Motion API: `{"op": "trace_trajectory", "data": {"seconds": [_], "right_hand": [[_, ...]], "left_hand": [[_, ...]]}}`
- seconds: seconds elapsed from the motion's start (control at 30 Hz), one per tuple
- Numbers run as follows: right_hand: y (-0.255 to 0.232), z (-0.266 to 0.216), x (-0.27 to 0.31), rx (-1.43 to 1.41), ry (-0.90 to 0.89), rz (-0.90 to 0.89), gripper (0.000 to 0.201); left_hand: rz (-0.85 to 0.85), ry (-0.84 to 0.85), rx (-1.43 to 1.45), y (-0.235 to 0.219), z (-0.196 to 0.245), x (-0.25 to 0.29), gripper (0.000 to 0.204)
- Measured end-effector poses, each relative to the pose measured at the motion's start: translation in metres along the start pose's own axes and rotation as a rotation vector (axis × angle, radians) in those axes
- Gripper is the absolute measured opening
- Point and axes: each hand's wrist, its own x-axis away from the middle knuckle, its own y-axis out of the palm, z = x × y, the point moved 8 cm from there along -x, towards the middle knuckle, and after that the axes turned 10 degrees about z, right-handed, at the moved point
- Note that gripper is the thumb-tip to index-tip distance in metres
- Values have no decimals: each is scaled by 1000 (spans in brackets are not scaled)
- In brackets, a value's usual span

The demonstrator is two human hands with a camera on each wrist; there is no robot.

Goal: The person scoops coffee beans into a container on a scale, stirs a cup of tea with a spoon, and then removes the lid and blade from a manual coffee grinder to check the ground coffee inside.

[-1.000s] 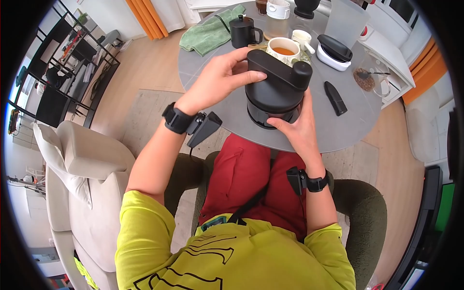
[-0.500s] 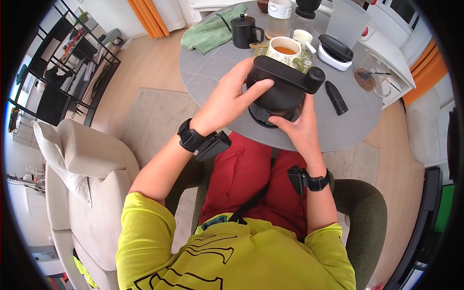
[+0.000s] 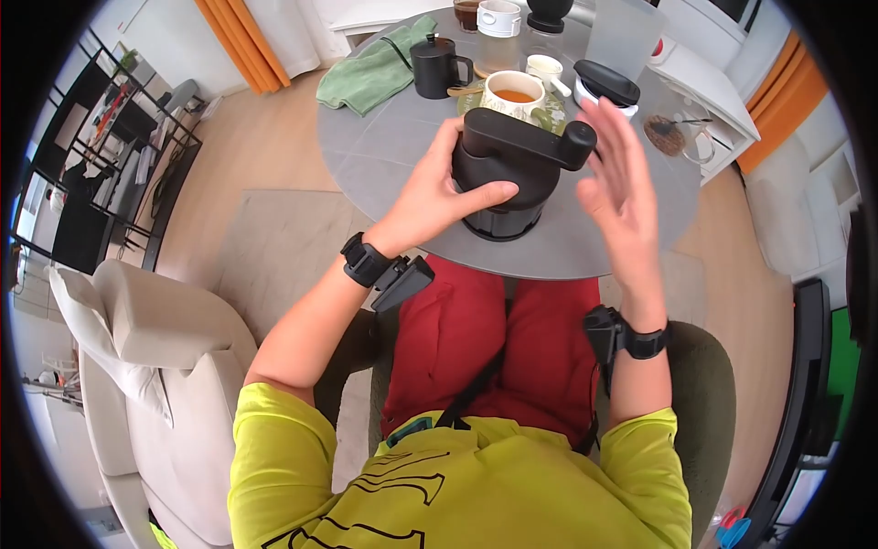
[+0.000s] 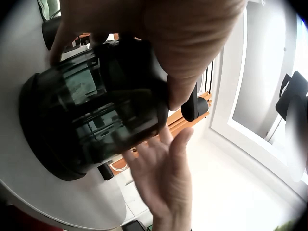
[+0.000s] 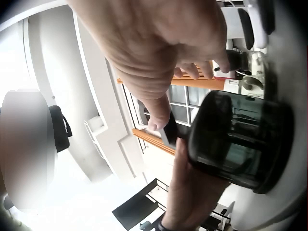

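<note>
A black grinder-like device (image 3: 506,169) with a crank arm and knob on top stands at the near edge of the round grey table. The left hand (image 3: 430,194) grips its upper body from the left, thumb across the front. To its right the right hand (image 3: 625,188) is raised beside the knob, fingers extended and slightly blurred, holding nothing. In the left wrist view the device's dark see-through lower part (image 4: 96,106) rests on the table, with the right hand (image 4: 166,178) apart from it. The right wrist view shows the same dark body (image 5: 240,139) below the right hand (image 5: 154,48).
Behind the device on the table (image 3: 366,151) stand a patterned cup (image 3: 513,98) of orange-brown liquid, a black pot (image 3: 435,69), a small white cup (image 3: 545,69) and a black-lidded white case (image 3: 607,84). A green cloth (image 3: 370,75) lies left; a glass jug (image 3: 668,137) stands right.
The right hand has let go of the device's lower body and moved up and right, its fingers now extended. The left hand keeps its grip. The head view has shifted slightly.
</note>
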Motion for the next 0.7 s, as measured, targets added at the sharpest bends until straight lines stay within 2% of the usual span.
{"op": "trace_trajectory", "data": {"seconds": [0.03,0.07,0.2,0.27,0.3,0.37,0.4,0.53,0.6,0.7], "right_hand": [[1,-10,-2,-72,15,-12,71],[4,-20,-3,-80,-46,1,58],[-1,-36,9,67,-20,85,48],[-27,-32,15,183,87,317,40],[-25,-33,13,188,84,313,40],[-17,-41,3,238,-68,292,34],[-6,-40,1,114,-47,301,30],[-1,-33,3,92,19,237,31],[-18,-33,3,266,-3,299,35],[-10,-40,-1,269,-64,229,35]], "left_hand": [[-10,-1,5,2,0,0,77],[-4,14,22,2,2,1,76],[9,51,36,0,-2,0,75],[4,53,37,0,-3,0,77],[2,54,29,0,-4,-1,78],[1,67,-5,-2,-11,-3,79],[-3,80,-43,-3,-11,-3,81],[-3,95,-27,-3,-12,-2,83],[10,92,-34,-3,-13,0,70],[27,139,1,-2,-11,-1,70]]}}
